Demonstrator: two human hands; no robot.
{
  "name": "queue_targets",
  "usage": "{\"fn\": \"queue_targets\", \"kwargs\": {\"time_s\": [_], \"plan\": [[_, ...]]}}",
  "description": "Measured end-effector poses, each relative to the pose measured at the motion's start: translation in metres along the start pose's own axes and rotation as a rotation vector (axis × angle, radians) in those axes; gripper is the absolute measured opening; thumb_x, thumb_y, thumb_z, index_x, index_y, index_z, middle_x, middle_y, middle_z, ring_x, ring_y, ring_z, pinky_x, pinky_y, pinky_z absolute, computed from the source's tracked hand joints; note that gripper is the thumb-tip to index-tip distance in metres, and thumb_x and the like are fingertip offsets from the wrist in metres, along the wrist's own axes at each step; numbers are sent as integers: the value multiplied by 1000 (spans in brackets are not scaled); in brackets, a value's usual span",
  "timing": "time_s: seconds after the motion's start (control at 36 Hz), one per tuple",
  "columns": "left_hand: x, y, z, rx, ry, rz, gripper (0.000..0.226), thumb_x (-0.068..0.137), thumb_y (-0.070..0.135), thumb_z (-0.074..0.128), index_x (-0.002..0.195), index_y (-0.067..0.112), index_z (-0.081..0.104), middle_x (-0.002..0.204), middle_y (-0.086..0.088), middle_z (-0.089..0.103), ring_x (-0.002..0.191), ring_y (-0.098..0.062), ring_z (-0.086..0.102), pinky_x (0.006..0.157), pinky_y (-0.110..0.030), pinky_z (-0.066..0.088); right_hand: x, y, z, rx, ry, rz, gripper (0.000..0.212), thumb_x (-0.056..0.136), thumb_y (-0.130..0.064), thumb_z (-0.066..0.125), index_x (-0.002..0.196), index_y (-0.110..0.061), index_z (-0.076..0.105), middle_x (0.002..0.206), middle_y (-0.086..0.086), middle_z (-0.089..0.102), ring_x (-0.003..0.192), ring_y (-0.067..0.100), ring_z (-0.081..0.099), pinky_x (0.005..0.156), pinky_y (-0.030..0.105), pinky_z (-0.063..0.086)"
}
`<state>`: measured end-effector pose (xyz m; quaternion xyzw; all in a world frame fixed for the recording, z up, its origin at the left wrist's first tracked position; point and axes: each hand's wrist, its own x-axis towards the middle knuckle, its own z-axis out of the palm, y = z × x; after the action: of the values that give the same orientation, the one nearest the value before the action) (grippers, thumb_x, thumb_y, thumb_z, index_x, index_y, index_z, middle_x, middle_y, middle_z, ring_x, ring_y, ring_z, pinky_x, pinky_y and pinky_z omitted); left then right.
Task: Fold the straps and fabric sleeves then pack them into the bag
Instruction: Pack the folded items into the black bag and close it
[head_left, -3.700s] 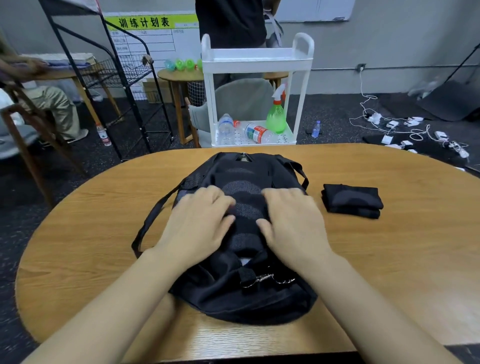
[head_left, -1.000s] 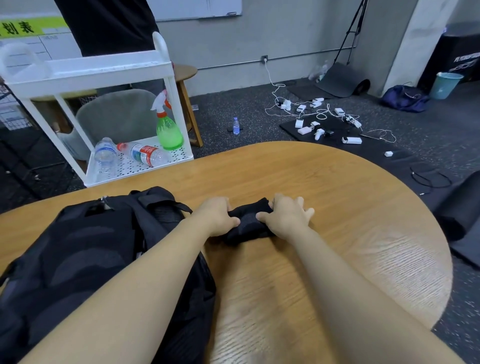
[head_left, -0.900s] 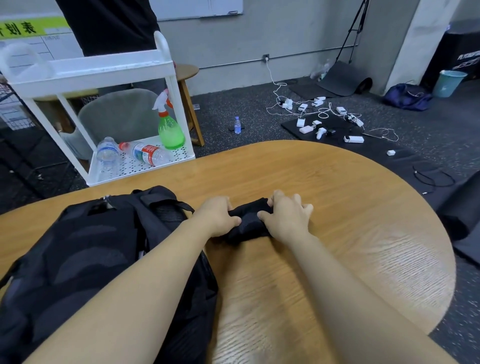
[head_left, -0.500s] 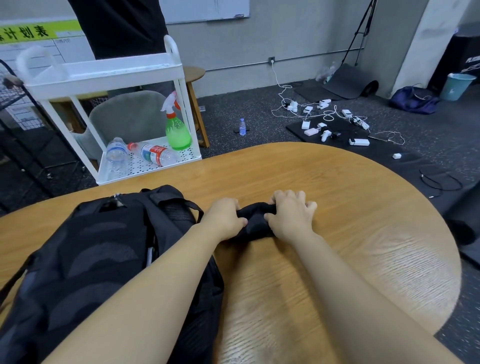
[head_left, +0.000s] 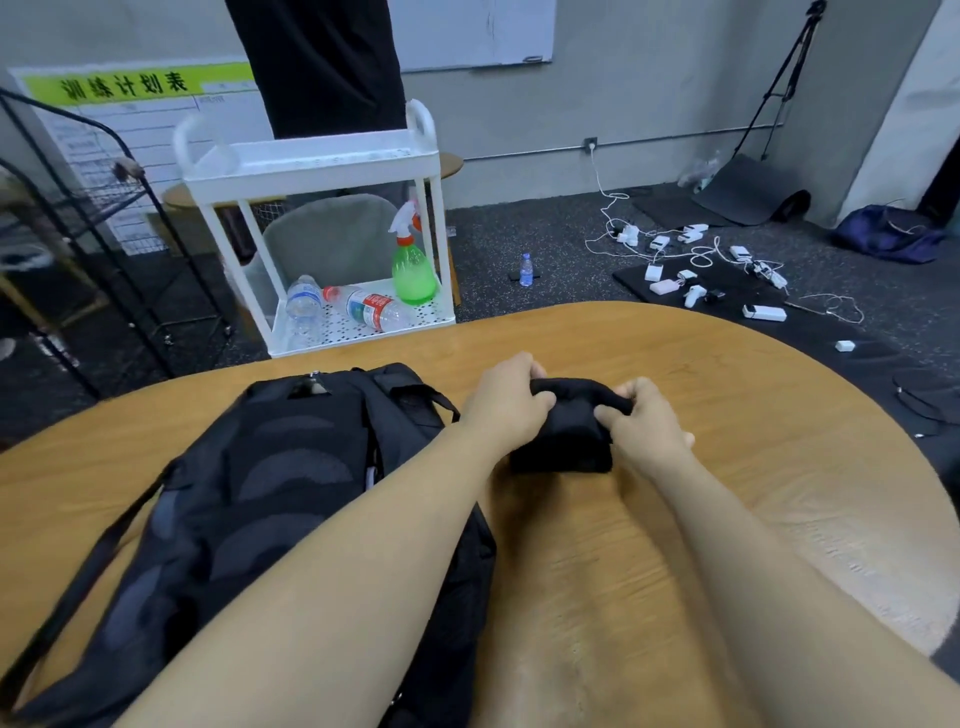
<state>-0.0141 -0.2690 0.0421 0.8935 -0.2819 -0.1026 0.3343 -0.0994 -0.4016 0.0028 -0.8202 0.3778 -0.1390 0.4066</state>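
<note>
The black backpack (head_left: 270, 499) lies flat on the wooden table (head_left: 753, 467) to the left of both hands, probably kept close for packing. The left hand (head_left: 506, 402) has its fingers curled over the left end of the folded black fabric sleeve (head_left: 563, 434). The right hand (head_left: 641, 418) pinches the right end, thumb on top. The 2 grips appear to hold the fold together for lifting.

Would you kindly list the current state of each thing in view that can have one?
Folded black fabric: lifted at its far edge, gripped at both ends.
Left hand: grips the fabric's left end.
Right hand: pinches the right end.
Black bag: lying flat on the table.
Spray bottle: upright.
Red-labelled bottle: on its side.
</note>
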Motion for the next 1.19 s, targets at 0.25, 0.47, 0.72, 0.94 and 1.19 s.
{"fn": "queue_targets", "kwargs": {"time_s": [0.25, 0.47, 0.72, 0.94, 1.19], "plan": [[-56, 12, -48, -126, 193, 74, 32, 94, 32, 59, 120, 23, 42, 106, 3, 58, 99, -23, 56, 83, -38, 46, -59, -49, -30, 152, 126, -143, 23, 84, -28, 72, 99, -25, 55, 92, -6, 61, 101, 25, 58, 104, 53, 35], [-131, -72, -126, -214, 305, -86, 32, 88, 32, 69, 108, 23, 46, 79, 6, 50, 79, -15, 50, 72, -28, 37, -133, -108, 27, 61, -93, -248, 34, 82, -41, 72, 102, -27, 48, 97, -6, 65, 94, 20, 59, 95, 36, 28], [-197, -161, -150, -156, 269, -342, 17, 86, 43, 61, 88, 44, 45, 92, -3, 60, 87, -30, 60, 83, -43, 52, -183, -137, 106, -154, -242, -357, 34, 88, -40, 64, 104, -24, 38, 103, -6, 59, 108, 21, 56, 85, 35, 22], [-215, -165, -125, -18, 288, -246, 16, 99, 29, 52, 107, 21, 41, 76, 3, 48, 69, -14, 48, 57, -28, 34, -193, -110, 122, -273, -141, -442, 31, 89, -41, 60, 99, -24, 36, 92, -9, 57, 96, 21, 56, 79, 34, 20], [-216, -168, -119, 281, 560, 23, 14, 88, 17, 68, 97, 18, 58, 114, -1, 49, 92, -22, 54, 77, -40, 48, -194, -101, 117, -433, 79, -617, 37, 89, -47, 61, 107, -23, 40, 92, -8, 59, 97, 19, 51, 79, 33, 20]]}}
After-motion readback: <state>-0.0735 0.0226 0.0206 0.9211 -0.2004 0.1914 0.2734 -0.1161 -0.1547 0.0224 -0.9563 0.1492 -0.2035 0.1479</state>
